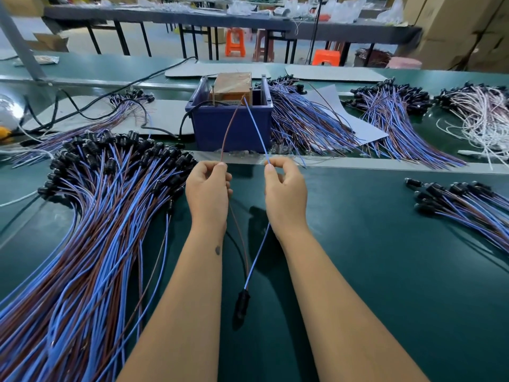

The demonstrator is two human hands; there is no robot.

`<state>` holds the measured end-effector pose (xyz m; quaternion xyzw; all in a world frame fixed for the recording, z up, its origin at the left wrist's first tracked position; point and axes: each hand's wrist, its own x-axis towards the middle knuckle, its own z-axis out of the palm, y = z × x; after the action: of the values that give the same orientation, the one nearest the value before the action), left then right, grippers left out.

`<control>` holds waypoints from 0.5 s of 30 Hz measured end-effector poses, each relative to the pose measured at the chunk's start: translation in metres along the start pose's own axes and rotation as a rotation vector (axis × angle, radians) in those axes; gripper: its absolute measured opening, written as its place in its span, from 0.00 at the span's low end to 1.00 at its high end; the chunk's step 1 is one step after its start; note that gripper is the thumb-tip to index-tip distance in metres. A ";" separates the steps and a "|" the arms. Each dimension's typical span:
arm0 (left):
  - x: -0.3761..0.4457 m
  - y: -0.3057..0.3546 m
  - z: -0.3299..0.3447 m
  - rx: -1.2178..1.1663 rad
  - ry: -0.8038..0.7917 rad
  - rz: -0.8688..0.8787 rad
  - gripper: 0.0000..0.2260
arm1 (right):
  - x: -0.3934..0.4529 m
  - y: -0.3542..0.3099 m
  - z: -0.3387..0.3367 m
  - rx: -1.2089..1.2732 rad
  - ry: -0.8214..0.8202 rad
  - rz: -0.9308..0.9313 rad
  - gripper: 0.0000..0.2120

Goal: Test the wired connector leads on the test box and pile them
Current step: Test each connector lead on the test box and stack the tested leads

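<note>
No brand or wording is reading clearly anywhere; the orange label on the taped cardboard block inside the blue test box is showing small print too fine to make out.

The left hand is pinching the brown wire between thumb and forefinger, with the other fingers curling loosely. The right hand is pinching the blue wire the same way. Both hands are hovering side by side, apart, just near of the box, and the two wire tips are reaching up to the box's top. The lead's black connector is hanging down between the forearms, above the green table.

A large pile of leads is lying at the left, a smaller pile at the right, and further bundles are spreading right of the box.
</note>
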<state>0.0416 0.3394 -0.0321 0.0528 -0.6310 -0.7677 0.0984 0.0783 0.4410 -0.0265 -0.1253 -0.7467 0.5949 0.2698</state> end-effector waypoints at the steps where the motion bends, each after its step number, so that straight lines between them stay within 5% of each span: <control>1: -0.001 0.001 -0.001 0.005 0.027 0.011 0.08 | -0.001 0.000 0.000 -0.005 -0.006 -0.005 0.06; 15: -0.002 0.006 -0.007 -0.049 0.229 0.022 0.09 | -0.001 -0.001 -0.005 -0.017 0.094 0.038 0.09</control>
<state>0.0454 0.3322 -0.0276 0.1307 -0.5972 -0.7707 0.1798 0.0818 0.4448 -0.0249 -0.1696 -0.7356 0.5872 0.2920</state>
